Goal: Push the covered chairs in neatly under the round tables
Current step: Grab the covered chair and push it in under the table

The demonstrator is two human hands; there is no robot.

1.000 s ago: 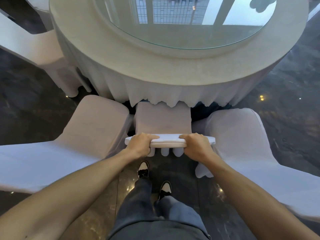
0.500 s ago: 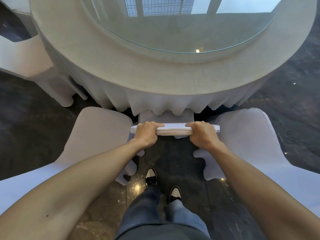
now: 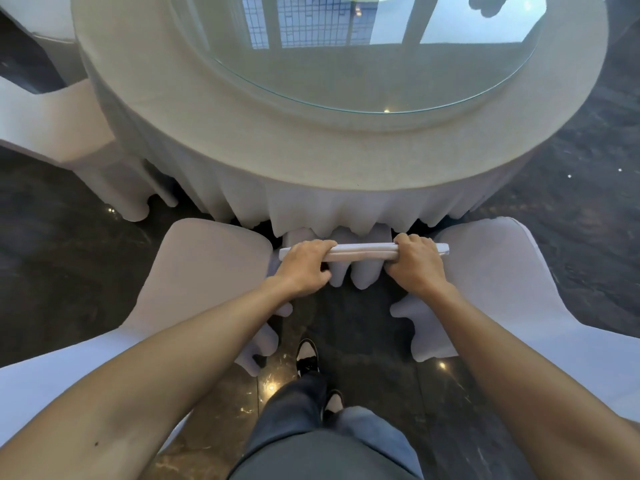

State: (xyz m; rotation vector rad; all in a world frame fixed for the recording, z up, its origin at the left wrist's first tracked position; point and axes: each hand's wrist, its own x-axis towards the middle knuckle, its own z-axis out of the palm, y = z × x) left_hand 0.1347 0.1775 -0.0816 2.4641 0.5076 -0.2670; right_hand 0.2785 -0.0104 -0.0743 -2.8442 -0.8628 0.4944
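The round table (image 3: 242, 140) is filling the far half of your view, its white cloth hanging in pleats down to the dark polished floor (image 3: 62, 271), and a glass disc (image 3: 381, 64) is lying on its middle. Two covered chairs are flanking you: the left neighbour chair (image 3: 207, 271) is sitting just beside the table skirt on your near left, and the right neighbour chair (image 3: 502, 289) is doing the same on your near right. A further chair (image 3: 69, 133) is standing at the table's far left.

Between the two neighbours, the middle covered chair (image 3: 360, 252) is sitting with its seat tucked beneath the table skirt, so only the top edge of its back and a bit of its hanging cover are showing, the back's top lying just beside the cloth's hem.

You are grasping that top edge with both hands. Your left hand (image 3: 304, 268) is curling round its left part, and your right hand (image 3: 417, 263) is wrapping round its right part, thumbs toward you.

Your shoes (image 3: 308, 355) are standing on the floor behind the chair.
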